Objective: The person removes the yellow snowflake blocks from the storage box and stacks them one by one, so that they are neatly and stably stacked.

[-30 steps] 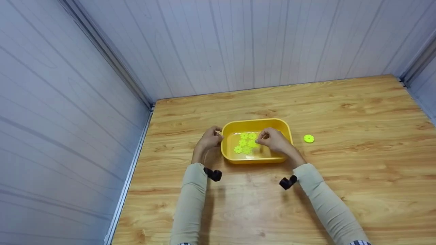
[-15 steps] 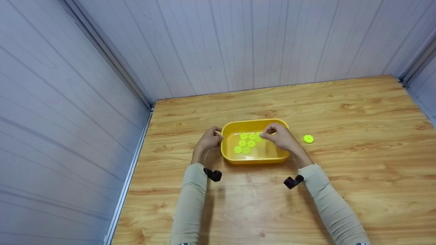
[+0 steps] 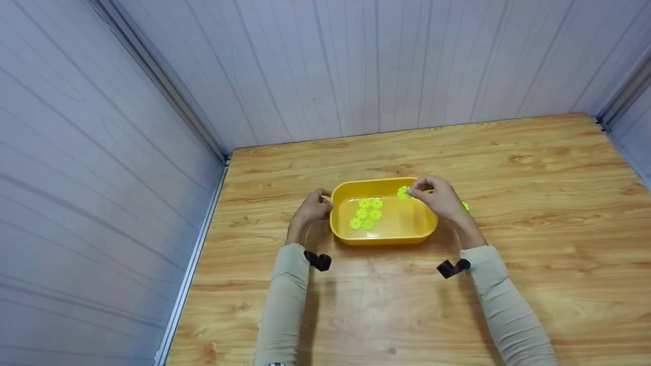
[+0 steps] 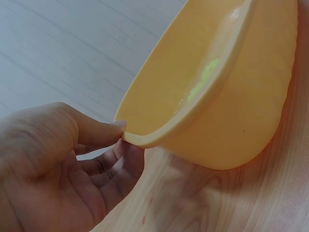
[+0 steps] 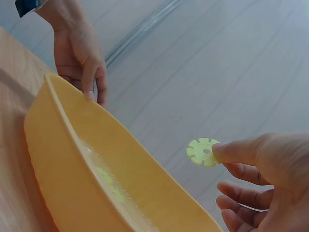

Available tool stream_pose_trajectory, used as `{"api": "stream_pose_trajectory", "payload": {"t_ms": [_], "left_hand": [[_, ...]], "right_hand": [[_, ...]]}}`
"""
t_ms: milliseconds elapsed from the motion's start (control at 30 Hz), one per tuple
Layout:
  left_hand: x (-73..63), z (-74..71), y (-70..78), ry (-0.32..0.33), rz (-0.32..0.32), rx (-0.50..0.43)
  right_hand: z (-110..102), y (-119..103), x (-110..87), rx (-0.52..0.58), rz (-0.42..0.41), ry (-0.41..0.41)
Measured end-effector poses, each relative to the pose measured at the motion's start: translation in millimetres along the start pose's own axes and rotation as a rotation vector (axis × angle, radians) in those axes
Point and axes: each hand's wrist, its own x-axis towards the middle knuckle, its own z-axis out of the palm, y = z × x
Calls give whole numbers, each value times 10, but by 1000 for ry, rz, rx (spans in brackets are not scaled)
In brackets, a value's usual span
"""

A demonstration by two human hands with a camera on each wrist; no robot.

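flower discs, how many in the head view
8: one held disc, pinched by the right hand; six discs in three rough rows of two in the yellow tray; a last disc on the table, partly hidden by that hand. Overlaps could hide more.

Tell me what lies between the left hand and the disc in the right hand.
In the head view, part of the yellow tray, with slotted discs lying on its floor, separates the left hand from the held disc.

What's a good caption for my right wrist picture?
Right hand pinches a notched, yellow-green disc while left hand holds the yellow tub.
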Motion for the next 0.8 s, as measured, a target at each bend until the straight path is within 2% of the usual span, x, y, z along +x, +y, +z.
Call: {"api": "stream_pose_trajectory", "payload": {"t_ms": [233,567,800], "left_hand": [[1,5,11,-1,-13,5],[-9,-4,18,3,-13,32],[-17,-3,6,-3,-1,32]], "right_hand": [[-157,54,-30,-17,47,38],[-345,211,-82,-13,71,98],[-469,317,-130,23,103,110]]}}
